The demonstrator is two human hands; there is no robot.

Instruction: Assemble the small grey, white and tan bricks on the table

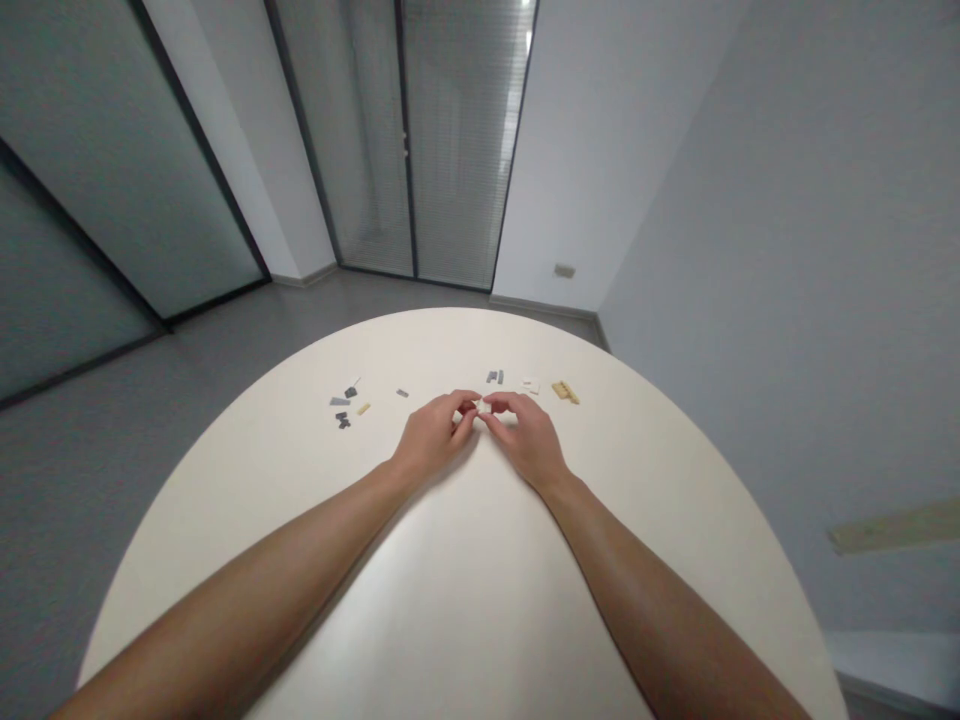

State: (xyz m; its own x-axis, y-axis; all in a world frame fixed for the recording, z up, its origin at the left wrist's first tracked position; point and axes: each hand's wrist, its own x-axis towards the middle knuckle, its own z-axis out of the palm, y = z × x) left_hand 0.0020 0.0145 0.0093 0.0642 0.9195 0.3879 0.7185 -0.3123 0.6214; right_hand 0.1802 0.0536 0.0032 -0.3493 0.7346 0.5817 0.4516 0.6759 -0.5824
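Observation:
Between my two hands, over the middle of the table, is a small white building-block piece [484, 407]. My left hand [435, 435] pinches it from the left with thumb and fingertips. From the other side, my right hand [529, 440] grips it the same way. The fingertips cover much of the piece, so its exact shape is hidden. Just beyond my hands lie grey pieces [495, 377] and white pieces [530, 385]. Tan pieces [565, 391] sit a little right of those.
A round white table [450, 600] carries everything. On its left side are several dark pieces [343, 420], a grey bar [340, 402], a tan bar [364, 409] and a lone grey piece [403, 393]. Glass partitions [405, 150] and walls stand beyond the table.

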